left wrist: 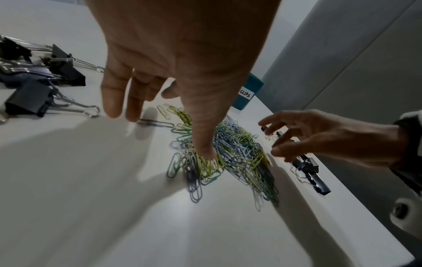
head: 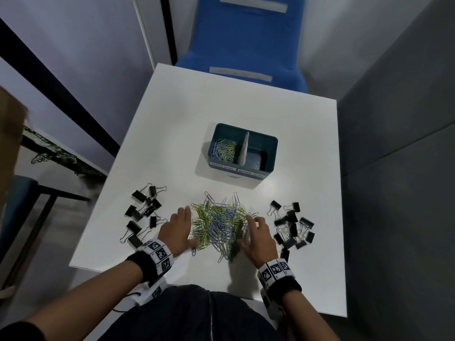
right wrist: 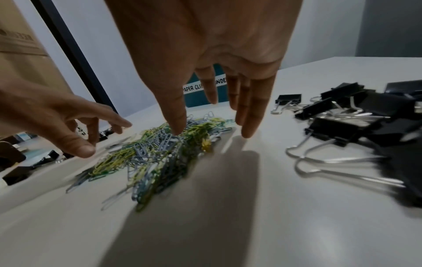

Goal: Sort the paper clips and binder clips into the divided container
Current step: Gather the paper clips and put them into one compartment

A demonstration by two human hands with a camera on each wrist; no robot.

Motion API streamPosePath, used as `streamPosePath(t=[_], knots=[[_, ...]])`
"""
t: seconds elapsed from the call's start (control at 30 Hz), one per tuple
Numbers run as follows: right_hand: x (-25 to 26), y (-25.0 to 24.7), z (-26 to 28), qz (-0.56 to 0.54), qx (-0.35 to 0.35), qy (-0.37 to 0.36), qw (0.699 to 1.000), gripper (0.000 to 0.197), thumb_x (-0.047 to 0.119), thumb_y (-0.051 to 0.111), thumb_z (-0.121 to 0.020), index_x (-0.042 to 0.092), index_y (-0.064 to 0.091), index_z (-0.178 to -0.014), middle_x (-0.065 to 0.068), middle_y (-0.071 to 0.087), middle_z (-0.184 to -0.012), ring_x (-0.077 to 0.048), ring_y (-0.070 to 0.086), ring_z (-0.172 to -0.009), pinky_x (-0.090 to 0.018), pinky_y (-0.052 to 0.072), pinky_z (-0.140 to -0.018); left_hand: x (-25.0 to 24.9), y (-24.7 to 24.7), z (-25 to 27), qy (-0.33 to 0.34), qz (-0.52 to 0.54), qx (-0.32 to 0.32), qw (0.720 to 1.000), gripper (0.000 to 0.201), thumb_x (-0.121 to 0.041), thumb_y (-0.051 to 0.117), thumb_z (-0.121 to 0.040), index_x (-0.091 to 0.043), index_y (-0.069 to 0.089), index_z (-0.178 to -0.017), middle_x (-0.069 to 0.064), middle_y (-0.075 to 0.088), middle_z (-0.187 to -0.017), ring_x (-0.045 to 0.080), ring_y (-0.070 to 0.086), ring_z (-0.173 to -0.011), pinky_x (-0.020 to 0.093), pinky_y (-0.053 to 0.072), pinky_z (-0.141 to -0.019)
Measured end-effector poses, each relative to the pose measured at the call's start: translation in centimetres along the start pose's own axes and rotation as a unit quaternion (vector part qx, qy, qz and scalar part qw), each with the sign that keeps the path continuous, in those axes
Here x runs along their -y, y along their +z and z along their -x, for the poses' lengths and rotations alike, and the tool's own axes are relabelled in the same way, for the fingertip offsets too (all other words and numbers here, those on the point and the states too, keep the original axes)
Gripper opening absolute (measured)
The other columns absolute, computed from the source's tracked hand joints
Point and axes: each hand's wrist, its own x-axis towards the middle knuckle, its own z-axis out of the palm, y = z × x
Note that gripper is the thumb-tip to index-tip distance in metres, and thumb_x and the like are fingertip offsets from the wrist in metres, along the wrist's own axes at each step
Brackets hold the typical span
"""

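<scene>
Hands are flanking the paper clips (head: 219,226) heaped on the table (head: 246,107), left hand (head: 176,230) and right hand (head: 258,238) both spread loose, grasping nothing. Binder clips (head: 144,215) are lying in groups outside each hand, and the container (head: 240,150) is sitting beyond the heap, its left compartment holding paper clips.

Bare counter (head: 246,102) is lying open in the upper frame, behind and beside the divided container (head: 269,153). A clear strip is running between the container and the paper clip pile (head: 219,225) at lower centre. Binder clips at lower left (head: 144,212) and binder clips at lower right (head: 293,225) are flanking the pile, narrowing sideways passage.
</scene>
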Motion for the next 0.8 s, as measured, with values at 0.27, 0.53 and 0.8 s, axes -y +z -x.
streamPosePath(t=[0.27, 0.53, 0.8], knots=[[0.9, 1.9, -0.6, 0.14, 0.067, 0.014, 0.988, 0.127, 0.047, 0.085, -0.057, 0.025, -0.002, -0.146, -0.012, 0.007, -0.153, -0.035, 0.03, -0.125, -0.041, 0.053, -0.085, -2.6, 1.3, -1.4, 0.016, 0.055, 0.041, 0.998, 0.135, -0.036, 0.087, -0.063, -0.017, -0.016, -0.149, 0.025, 0.005, -0.154, 0.04, 0.032, -0.134, 0.044, 0.046, -0.098], [3.5, 1.1, -3.3, 0.068, 0.034, -0.009, 0.997, 0.063, 0.024, 0.074, -0.075, 0.025, 0.036, -0.125, -0.007, 0.036, -0.12, -0.029, 0.044, -0.106, -0.039, 0.053, -0.066, -4.2, -0.2, -3.8, 0.063, 0.083, 0.013, 0.994, 0.087, -0.013, 0.076, -0.077, -0.023, 0.022, -0.144, 0.02, 0.021, -0.146, 0.037, 0.056, -0.108, 0.041, 0.053, -0.082], [3.2, -0.9, -3.7, 0.001, 0.041, -0.003, 0.999, 0.037, 0.0, 0.054, -0.08, 0.015, 0.053, -0.114, -0.011, 0.047, -0.108, -0.036, 0.058, -0.083, -0.039, 0.051, -0.071, -3.1, -0.6, -4.5, 0.092, 0.161, -0.046, 0.982, 0.015, -0.004, 0.054, -0.087, -0.009, 0.052, -0.1, 0.01, 0.055, -0.102, 0.032, 0.057, -0.087, 0.034, 0.044, -0.07]])
